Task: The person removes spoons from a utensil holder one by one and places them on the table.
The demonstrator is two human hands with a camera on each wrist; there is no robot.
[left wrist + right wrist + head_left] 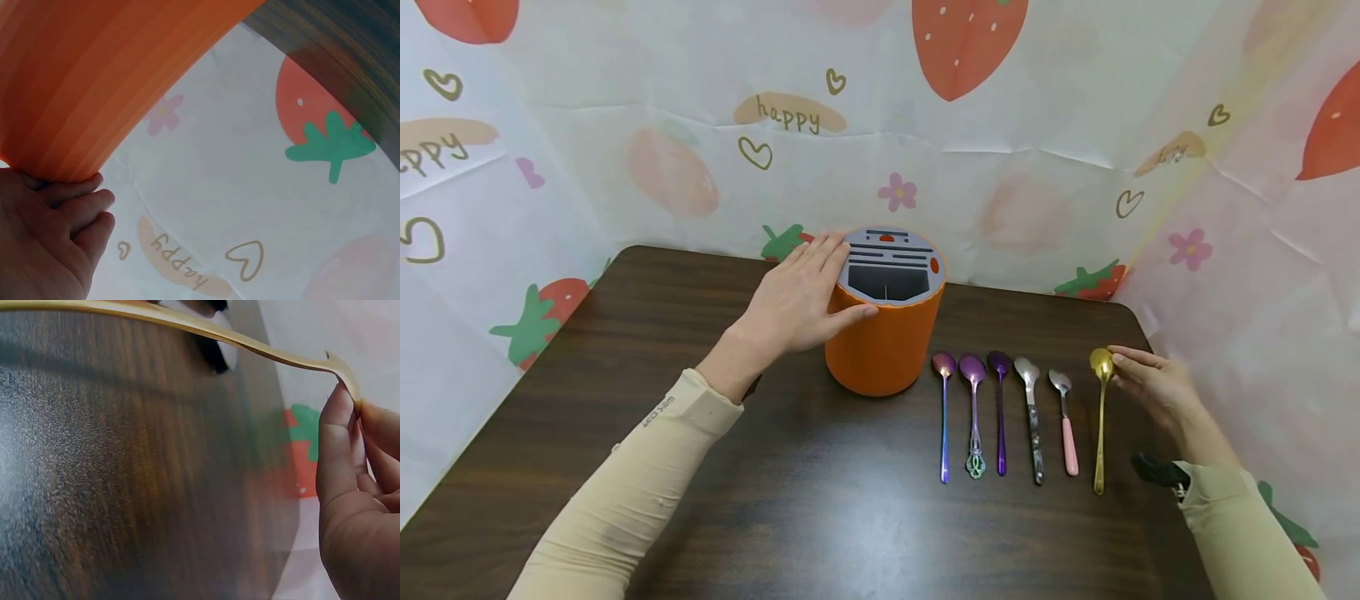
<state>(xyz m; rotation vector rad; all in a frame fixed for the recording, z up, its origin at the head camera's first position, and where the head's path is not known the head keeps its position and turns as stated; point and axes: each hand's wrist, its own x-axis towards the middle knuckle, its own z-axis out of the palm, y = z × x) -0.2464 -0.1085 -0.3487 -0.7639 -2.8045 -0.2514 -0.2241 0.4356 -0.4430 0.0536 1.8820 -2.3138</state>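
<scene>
In the head view my left hand rests against the left side and rim of an orange cylindrical utensil holder, thumb stretched across its front. The left wrist view shows that hand touching the ribbed orange holder at its rim. My right hand pinches a gold spoon by the edge of its bowl, between thumb and fingers. Close up, in the right wrist view, the gold spoon runs leftward from the pinching fingertips of that hand.
Left of the gold spoon lie a pink-handled spoon, a dark-handled spoon, a dark purple spoon, an ornate purple spoon and an iridescent spoon. The brown table meets a strawberry-print cloth behind.
</scene>
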